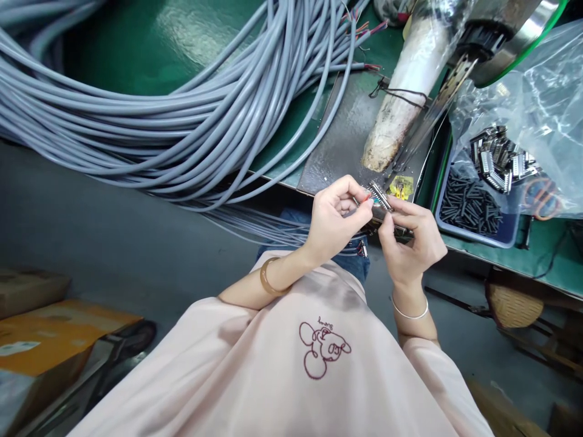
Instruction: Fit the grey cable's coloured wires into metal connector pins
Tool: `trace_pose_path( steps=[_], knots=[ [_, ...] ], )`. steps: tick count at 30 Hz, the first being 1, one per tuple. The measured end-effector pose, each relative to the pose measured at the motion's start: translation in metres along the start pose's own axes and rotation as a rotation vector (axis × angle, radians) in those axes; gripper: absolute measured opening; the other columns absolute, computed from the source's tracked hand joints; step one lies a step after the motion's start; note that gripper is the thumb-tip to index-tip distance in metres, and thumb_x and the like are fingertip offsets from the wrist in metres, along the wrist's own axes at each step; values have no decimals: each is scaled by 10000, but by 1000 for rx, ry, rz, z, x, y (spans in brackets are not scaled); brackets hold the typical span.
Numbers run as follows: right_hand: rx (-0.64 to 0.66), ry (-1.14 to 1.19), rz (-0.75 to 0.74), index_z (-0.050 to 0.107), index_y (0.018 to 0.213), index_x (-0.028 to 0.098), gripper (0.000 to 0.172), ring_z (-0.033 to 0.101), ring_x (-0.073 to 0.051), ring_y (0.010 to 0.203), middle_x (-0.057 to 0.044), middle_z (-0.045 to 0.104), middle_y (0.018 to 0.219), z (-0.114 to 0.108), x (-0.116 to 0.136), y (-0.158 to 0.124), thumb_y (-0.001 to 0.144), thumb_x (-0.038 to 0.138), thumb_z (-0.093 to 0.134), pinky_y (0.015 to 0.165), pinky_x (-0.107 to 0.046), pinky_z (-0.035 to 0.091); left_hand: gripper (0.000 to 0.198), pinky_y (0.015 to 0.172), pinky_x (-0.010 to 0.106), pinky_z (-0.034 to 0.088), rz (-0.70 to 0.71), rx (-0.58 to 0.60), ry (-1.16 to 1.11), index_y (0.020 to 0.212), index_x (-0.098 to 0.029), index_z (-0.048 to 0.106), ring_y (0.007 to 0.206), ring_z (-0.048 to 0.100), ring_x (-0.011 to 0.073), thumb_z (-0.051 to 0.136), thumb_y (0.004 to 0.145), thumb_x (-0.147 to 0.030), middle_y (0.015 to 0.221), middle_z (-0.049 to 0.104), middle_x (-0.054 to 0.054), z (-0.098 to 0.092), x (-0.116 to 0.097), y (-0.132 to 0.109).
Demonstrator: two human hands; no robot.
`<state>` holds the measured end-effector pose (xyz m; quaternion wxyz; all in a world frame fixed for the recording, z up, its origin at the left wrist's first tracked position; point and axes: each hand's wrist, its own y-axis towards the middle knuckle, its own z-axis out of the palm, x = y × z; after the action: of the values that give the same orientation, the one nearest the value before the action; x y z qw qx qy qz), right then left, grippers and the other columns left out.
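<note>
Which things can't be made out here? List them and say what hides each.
All in the head view:
Whether the red wire meets the connector: too small, partly covered by the left hand.
Full run of the grey cables: cut off by the top and left edges.
Floor of the blue bin: covered by black tubes.

The connector [381, 197] you hold looks like shiny metal, as do the loose connectors [494, 167] to your right. Your cables [182, 121] have smooth plastic jackets with a soft sheen. The table [200, 36] is glossy; the plate [332, 167] on it looks like dull, scuffed metal. The tube [405, 79] wears glossy plastic film down to a rough, scorched tip. The bag [553, 73] is clear, creased plastic, the tray [510, 227] smooth plastic. Your shirt [255, 388] is matt cloth, your jeans [364, 264] denim.
</note>
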<state>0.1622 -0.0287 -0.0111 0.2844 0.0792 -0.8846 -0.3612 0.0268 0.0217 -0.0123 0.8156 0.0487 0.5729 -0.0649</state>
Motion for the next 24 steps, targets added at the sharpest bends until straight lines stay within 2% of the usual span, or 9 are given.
trace_pose_path(
  steps=[12, 17, 24],
  knots=[
    [-17, 20, -1, 629, 876, 228, 161, 770, -182, 896, -13, 789, 1019, 3, -1, 13, 835, 102, 720, 780, -329, 633, 177, 429, 150, 347, 53, -33, 71, 738, -169, 527, 473, 464, 10, 683, 794, -107, 727, 572, -47, 3, -4, 8],
    [-12, 17, -9, 657, 892, 230, 165, 773, -193, 904, -21, 789, 1035, 1, 1, 16, 828, 96, 726, 782, -343, 648, 176, 455, 142, 377, 71, -20, 69, 732, -166, 531, 501, 479, 11, 689, 775, -104, 737, 584, -41, 3, -7, 8],
    [8, -2, -10, 599, 871, 234, 153, 769, -156, 852, -10, 790, 1034, 1, 0, 6, 851, 126, 705, 746, -290, 635, 161, 468, 145, 405, -24, 26, 72, 725, -166, 528, 510, 490, 16, 668, 772, -103, 747, 604, -31, -4, -4, 7]
  ],
)
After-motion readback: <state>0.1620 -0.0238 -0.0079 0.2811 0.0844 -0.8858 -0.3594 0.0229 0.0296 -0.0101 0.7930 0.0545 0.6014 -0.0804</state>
